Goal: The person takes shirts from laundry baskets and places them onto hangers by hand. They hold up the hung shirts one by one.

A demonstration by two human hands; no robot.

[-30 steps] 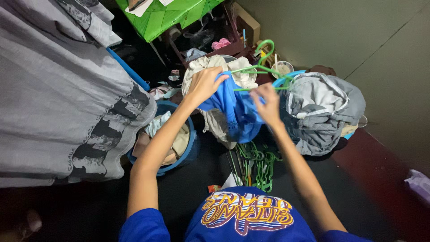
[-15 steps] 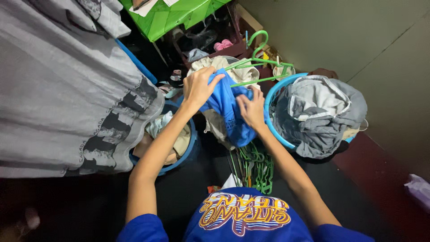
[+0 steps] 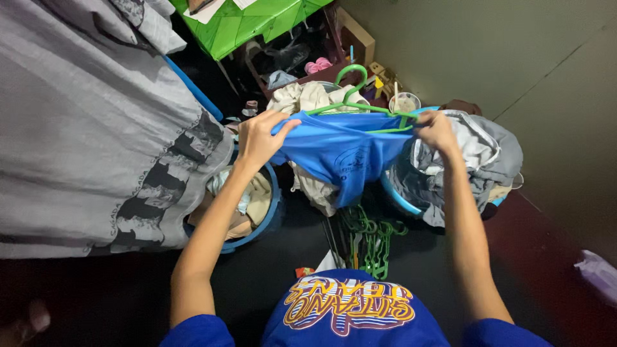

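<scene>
The left hand is pinched on one shoulder of a blue T-shirt, and the right hand grips the other shoulder, out at about three o'clock from the left. A moment ago the two hands were close together with the shirt bunched in a lump between them and the green hanger riding loose above; now the hands have drawn well apart and the shirt is pulled flat and wide, its chest print showing, with the hanger's arms running along the shoulder line and the hook standing up at twelve o'clock. To my eye the hanger now sits inside the shirt and the cloth is being squared on it. Below the shirt, at six o'clock, a heap of spare green hangers lies on the dark floor. At eight o'clock of the shirt is a blue basin of pale clothes; at four o'clock a second blue basin heaped with grey garments. Behind the shirt a beige bundle of cloth rests, and a large grey printed cloth hangs at nine o'clock.
</scene>
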